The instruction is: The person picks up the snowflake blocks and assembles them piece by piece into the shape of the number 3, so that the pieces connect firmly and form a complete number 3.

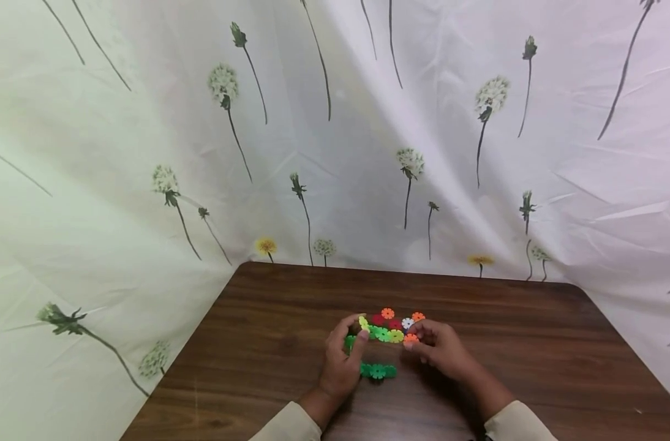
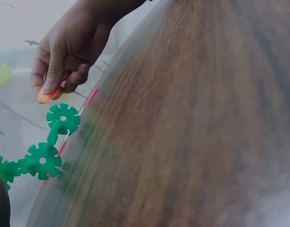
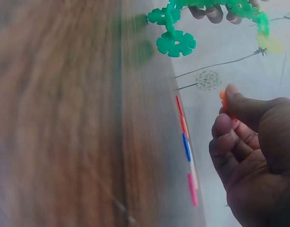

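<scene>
My left hand (image 1: 340,361) grips a linked chain of green and yellow notched plastic discs (image 1: 383,334), shaped like flowers. Its top row ends to the right in a yellow disc (image 1: 396,335); a darker green stretch (image 1: 377,371) hangs lower, nearer me. Between thumb and fingers my right hand (image 1: 445,349) pinches an orange disc (image 1: 410,338), close to that yellow end. In the left wrist view a small gap shows between this orange disc (image 2: 48,96) and the green discs (image 2: 43,161). The right wrist view shows left fingers behind the green part (image 3: 176,44).
Beyond the hands, loose discs lie on the brown wooden table (image 1: 269,343): orange (image 1: 387,313), dark red (image 1: 394,324), white (image 1: 408,324) and another orange one (image 1: 418,316). A white cloth (image 1: 357,202) printed with dandelions hangs behind the table's far edge and along its sides.
</scene>
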Available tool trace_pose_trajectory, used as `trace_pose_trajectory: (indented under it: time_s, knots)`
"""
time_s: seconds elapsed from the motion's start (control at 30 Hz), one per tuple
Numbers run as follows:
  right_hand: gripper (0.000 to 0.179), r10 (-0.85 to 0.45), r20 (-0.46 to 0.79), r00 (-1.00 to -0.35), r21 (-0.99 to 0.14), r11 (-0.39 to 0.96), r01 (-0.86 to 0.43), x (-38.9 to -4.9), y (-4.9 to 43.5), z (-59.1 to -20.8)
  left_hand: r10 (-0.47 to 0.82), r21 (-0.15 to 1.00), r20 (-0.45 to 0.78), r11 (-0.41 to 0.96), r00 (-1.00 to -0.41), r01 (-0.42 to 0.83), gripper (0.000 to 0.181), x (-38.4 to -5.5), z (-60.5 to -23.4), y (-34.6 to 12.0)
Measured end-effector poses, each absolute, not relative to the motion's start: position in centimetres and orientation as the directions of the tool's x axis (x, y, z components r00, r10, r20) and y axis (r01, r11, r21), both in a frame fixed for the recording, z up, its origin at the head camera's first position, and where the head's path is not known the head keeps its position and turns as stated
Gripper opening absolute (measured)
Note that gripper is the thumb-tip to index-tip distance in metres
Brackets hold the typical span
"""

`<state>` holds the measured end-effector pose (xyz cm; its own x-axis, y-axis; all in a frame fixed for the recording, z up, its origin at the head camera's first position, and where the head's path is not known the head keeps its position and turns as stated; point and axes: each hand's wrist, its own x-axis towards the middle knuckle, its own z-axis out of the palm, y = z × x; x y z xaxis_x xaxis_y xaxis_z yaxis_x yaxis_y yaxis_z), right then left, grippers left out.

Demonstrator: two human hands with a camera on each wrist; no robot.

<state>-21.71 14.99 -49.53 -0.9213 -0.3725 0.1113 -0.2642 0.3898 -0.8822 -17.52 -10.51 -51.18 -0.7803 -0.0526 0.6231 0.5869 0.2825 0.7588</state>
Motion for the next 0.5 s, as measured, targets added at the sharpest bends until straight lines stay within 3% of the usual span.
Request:
trace_pose_trajectory:
  time_s: [0.5]
  knots:
    - [0.01,-0.272,0.143,-0.952,-0.886,0.394,-0.245,-21.5,14.8,-47.9,-0.067,0.781,0.593,0.293,-0.803,0.552,0.027,-17.2,-51.0,-10.4]
